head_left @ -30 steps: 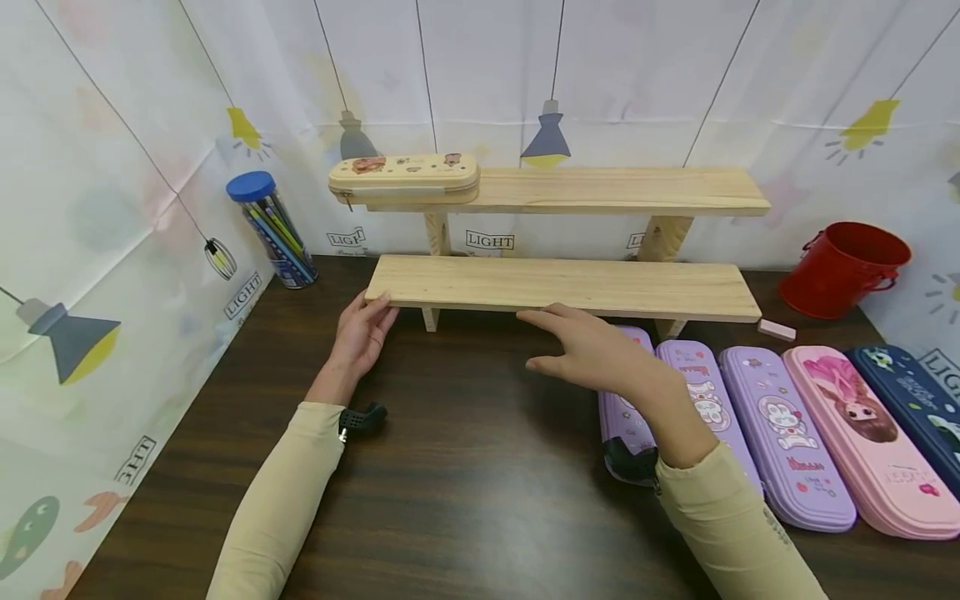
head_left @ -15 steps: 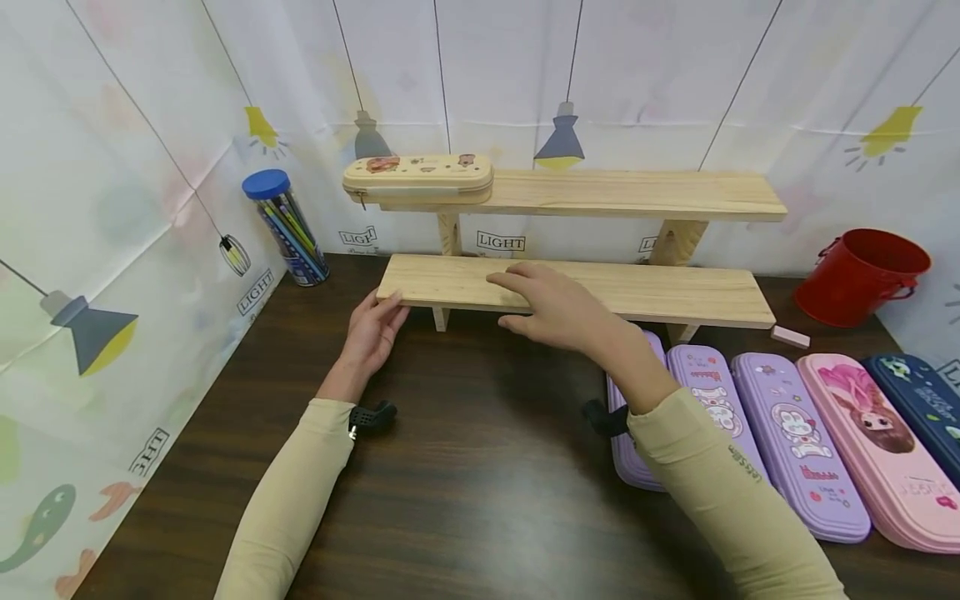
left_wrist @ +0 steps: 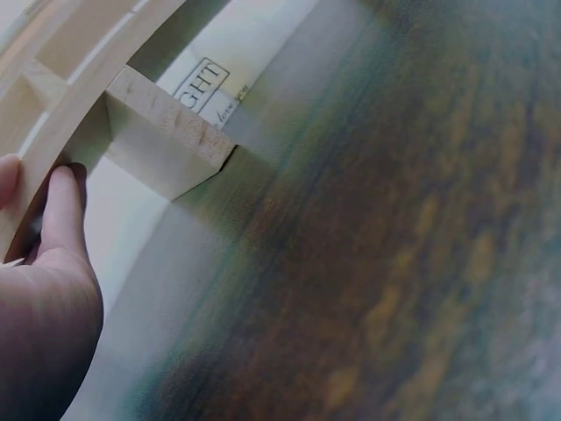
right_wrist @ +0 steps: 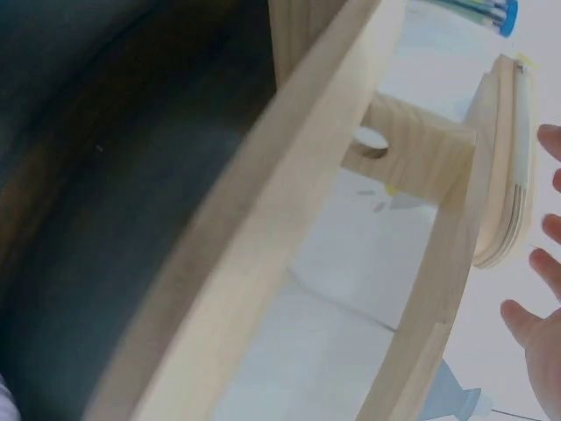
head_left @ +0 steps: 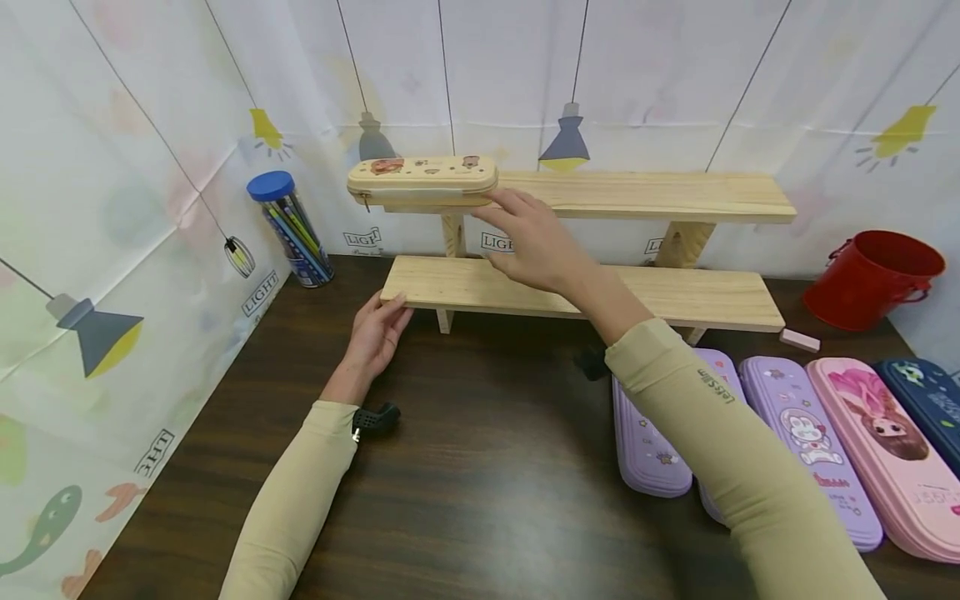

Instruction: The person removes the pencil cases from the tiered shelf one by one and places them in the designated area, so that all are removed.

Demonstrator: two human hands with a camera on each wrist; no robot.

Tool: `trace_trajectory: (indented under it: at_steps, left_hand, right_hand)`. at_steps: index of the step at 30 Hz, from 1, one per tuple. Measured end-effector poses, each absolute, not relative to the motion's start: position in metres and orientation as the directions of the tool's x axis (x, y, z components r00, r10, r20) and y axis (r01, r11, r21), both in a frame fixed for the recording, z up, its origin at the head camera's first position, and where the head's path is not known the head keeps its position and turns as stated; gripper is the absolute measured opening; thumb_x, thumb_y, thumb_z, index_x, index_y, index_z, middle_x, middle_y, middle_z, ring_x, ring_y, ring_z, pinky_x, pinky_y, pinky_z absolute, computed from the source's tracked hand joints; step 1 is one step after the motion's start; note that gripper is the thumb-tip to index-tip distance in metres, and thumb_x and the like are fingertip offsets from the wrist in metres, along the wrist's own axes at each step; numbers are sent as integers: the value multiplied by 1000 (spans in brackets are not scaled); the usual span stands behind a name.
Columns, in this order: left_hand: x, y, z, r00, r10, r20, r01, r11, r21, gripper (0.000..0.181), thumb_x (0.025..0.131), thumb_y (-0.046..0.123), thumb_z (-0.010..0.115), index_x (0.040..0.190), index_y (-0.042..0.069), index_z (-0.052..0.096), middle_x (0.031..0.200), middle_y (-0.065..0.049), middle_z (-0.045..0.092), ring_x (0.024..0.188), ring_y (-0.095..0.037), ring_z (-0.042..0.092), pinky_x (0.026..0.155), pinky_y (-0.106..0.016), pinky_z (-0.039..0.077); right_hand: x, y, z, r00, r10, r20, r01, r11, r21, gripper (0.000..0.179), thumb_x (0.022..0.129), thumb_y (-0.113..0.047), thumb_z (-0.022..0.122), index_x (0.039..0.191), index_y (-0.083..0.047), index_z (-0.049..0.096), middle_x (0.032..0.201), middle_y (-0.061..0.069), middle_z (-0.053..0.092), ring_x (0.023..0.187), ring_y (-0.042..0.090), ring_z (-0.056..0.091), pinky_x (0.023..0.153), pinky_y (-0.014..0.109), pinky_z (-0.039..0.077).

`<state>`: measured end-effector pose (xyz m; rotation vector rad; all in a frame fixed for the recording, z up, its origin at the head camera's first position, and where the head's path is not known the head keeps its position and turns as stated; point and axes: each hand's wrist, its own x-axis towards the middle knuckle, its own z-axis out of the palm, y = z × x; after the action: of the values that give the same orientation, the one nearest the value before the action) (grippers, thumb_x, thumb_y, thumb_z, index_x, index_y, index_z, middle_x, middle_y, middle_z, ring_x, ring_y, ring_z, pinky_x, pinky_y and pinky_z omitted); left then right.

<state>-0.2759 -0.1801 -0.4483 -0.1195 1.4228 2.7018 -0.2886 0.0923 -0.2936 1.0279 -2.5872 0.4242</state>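
My left hand point(head_left: 372, 337) grips the front left corner of the lower board of a two-tier wooden shelf point(head_left: 675, 292). In the left wrist view its thumb point(left_wrist: 7, 178) lies over the board's edge and a finger point(left_wrist: 64, 210) lies under it. A cream pencil case point(head_left: 422, 179) with printed pictures lies on the left end of the upper board, slightly past that end. Close to the case's right end is my right hand point(head_left: 536, 246), fingers extended and spread. In the right wrist view these fingers point(right_wrist: 548, 267) stand apart from the pencil case point(right_wrist: 507, 167).
Several pencil cases lie in a row at the right: purple point(head_left: 652, 450), another purple point(head_left: 806, 442), pink point(head_left: 892, 467) and dark blue point(head_left: 930, 400). A red bucket point(head_left: 862, 287) and small pink block point(head_left: 800, 340) stand behind them. A blue-lidded pencil jar point(head_left: 296, 237) is back left.
My right hand has moved left and up, from in front of the lower board to beside the cream pencil case. The left hand keeps its grip on the shelf. The view has shifted slightly.
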Motion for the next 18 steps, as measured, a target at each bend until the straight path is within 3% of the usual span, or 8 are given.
trace_trajectory:
  at_steps: [7,15,18]
  left_hand:
    - [-277,-182,-448,-994,49,-102,-112,-563,819,57,101,6,55,153,9,34,157,-15,38,143,-23,44,109,-23,48]
    - [-277,-183,-447,-995,47,-93,-104,-558,824,57,101,6,56,153,8,34,156,-15,38,142,-23,44,107,-22,49]
    - [-276,-182,-447,-993,47,-104,-112,-557,823,57,101,6,55,153,8,33,156,-15,38,143,-23,44,108,-22,49]
  right_hand:
    - [-317,77,-278,-706,-592,388,-679,723,-132,60,93,-25,63,149,-15,44,162,9,32,149,31,30,120,57,33]
    - [-329,65,-270,-807,-537,246,-574,811,-112,71,95,-29,55,159,-20,24,167,6,19,154,32,17,121,63,26]
    - [-329,63,-269,-830,-515,215,-546,829,-120,70,96,-28,54,159,-20,24,167,6,17,154,34,14,122,64,24]
